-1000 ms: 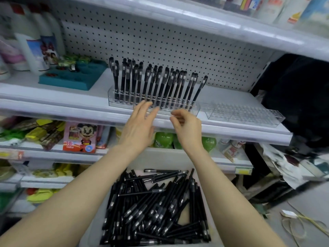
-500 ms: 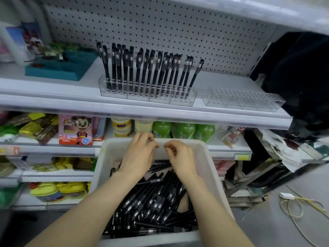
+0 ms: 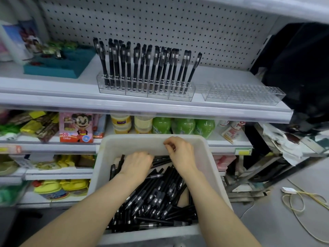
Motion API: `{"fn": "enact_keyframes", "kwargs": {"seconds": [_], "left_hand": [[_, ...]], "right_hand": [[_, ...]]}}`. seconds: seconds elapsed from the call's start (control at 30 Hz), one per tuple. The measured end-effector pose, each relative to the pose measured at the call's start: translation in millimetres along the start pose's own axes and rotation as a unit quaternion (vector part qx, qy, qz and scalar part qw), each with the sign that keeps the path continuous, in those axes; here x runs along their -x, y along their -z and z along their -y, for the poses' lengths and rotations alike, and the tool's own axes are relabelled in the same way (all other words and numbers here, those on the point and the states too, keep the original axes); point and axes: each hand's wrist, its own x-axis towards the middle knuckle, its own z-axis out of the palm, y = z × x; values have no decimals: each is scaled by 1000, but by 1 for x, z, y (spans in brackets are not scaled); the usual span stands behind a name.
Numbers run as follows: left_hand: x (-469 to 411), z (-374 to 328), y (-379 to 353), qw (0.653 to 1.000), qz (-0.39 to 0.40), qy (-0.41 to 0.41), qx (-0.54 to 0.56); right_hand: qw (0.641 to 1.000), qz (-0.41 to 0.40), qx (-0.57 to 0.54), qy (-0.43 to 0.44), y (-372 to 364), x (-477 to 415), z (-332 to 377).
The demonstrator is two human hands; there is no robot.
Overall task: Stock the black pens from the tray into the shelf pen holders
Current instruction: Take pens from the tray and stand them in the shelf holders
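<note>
White tray [image 3: 153, 139] in front of shelves, full of loose black pens [image 3: 156, 196] lying crosswise. Left hand [image 3: 136, 165] down on pens at far left part of tray, fingers curled under, tips hidden — cannot tell if it grips pen. Right hand [image 3: 179, 154] just beside it, near far wall of tray, fingers curled with tips together — whether something is pinched, cannot tell. On shelf [image 3: 53, 97] above: clear pen holder [image 3: 146, 91] with upright pens [image 3: 147, 65]; second clear holder [image 3: 242, 95] just right of it.
</note>
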Motion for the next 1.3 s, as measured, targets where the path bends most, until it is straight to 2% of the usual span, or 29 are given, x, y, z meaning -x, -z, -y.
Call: {"fn": "enact_keyframes", "kwargs": {"seconds": [0.13,0.23,0.33,0.43,0.57,0.6,0.67,0.8,1.03,1.17,1.3], "left_hand": [[-1,0,3,1000,12,9,18],[0,-1,11,998,-15,28,61],[1,1,22,988,-52,50,138],[-1,3,33,961,-104,64,246],[-6,3,52,926,-172,73,329],[-8,3,57,924,-184,69,328],[-13,2,66,920,-198,55,333],[-22,6,87,922,-223,15,315],[-52,36,131,929,-322,6,185],[-68,55,137,947,-305,32,92],[-72,63,127,954,-291,42,61]], "right_hand": [[999,21,21,-14,2,1,2],[998,47,33,-32,7,-2,7],[995,57,-1,-86,12,-7,9],[979,50,-133,-145,22,-9,12],[888,59,-418,-183,37,-10,26],[872,61,-453,-175,40,-13,28],[866,57,-473,-148,43,-16,32],[866,20,-486,-119,57,-27,43],[909,-64,-408,-60,123,-76,66],[937,-130,-324,14,152,-110,84],[951,-190,-235,58,160,-139,99]]}}
